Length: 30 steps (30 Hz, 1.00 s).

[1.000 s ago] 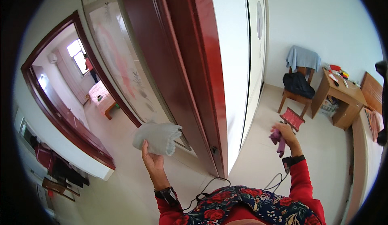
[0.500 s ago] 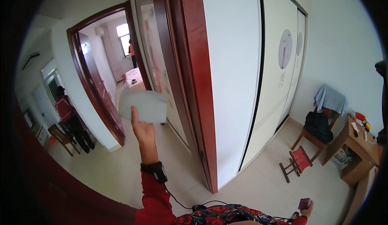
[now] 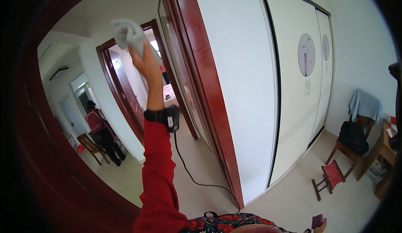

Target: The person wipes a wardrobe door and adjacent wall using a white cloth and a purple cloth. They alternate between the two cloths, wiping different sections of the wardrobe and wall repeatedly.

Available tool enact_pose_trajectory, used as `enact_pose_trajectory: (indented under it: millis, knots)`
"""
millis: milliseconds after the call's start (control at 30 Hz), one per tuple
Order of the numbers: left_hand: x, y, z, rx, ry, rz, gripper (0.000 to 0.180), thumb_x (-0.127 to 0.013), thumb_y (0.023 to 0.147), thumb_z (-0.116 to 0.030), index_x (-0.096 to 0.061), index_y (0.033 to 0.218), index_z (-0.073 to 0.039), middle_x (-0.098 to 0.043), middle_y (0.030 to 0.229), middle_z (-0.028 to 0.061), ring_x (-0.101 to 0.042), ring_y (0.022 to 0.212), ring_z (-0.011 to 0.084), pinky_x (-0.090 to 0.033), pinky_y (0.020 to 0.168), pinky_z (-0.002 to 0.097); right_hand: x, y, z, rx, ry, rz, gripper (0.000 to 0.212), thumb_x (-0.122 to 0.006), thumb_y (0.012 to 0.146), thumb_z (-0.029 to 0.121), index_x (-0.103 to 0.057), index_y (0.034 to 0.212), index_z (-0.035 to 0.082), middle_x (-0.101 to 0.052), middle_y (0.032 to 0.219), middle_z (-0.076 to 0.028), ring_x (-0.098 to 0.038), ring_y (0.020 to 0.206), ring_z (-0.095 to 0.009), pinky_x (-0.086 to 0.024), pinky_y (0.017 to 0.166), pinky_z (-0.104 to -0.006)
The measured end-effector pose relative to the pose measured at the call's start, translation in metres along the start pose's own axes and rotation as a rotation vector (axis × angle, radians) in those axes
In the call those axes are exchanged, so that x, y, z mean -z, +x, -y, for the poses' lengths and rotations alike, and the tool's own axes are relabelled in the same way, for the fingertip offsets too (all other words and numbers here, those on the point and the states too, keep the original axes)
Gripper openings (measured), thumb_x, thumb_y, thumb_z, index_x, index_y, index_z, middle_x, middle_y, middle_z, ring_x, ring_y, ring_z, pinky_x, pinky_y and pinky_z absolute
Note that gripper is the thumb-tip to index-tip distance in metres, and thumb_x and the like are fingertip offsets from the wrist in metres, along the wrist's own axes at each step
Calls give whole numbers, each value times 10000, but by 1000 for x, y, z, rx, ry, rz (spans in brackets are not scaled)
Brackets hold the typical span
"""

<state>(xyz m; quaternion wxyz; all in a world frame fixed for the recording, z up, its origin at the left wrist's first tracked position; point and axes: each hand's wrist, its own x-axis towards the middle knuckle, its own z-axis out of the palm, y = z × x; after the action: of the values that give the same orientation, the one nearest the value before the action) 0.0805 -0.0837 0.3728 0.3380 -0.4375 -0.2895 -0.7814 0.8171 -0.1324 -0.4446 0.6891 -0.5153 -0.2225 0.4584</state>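
My left hand [image 3: 147, 64] is raised high at the end of an outstretched red sleeve, closed around a light grey cloth [image 3: 127, 32]. The cloth looks bunched, and its top is smeared by motion. A strapped black device [image 3: 172, 118] sits on that wrist, with a dark cable hanging from it. Down at the lower right edge, my right hand [image 3: 322, 229] grips a small purple folded cloth [image 3: 318, 221]; most of this hand lies outside the picture. Beside the raised arm runs a dark red door frame [image 3: 205, 65].
White sliding wardrobe doors [image 3: 289, 103] stand to the right. Beyond are a folding stool [image 3: 333, 175], a chair [image 3: 354, 149] with a black bag and blue towel, and a desk [image 3: 379, 149]. Another person [image 3: 102, 132] stands in the far left room by a wooden chair [image 3: 92, 147].
My left hand has risen, and the cloth has gone from spread flat to bunched. The scene has shifted rightward in view. My right hand still holds the purple cloth.
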Motion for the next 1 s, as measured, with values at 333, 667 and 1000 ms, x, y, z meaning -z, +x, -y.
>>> enact_pose_trajectory:
  millis: [333,667,1000]
  knots:
    - [-112,70,-11,-869,479,168,568,-618,823,-27,-544,1354,-216,-442,1457,90,-391,1350,301,-301,1097,515,-26,14,-7,-75,102,46,433,-567,848,327,-600,1173,43,-641,1026,-111,-625,920,-215,-528,811,-344]
    - [-145,88,13,-1018,679,403,438,-616,835,-217,-604,1259,-107,-495,1385,192,-429,1295,387,-303,1093,484,-27,4,8,106,-156,90,250,-505,897,215,-622,980,10,-640,1007,-119,-617,887,-209,-522,779,-360]
    - [-54,-37,-2,-964,690,867,524,-550,742,-65,-606,1262,-99,-474,1415,170,-373,1358,322,-217,1150,494,-83,26,20,-229,-59,105,118,-546,844,118,-621,891,41,-637,865,-67,-617,782,-188,-525,717,-338]
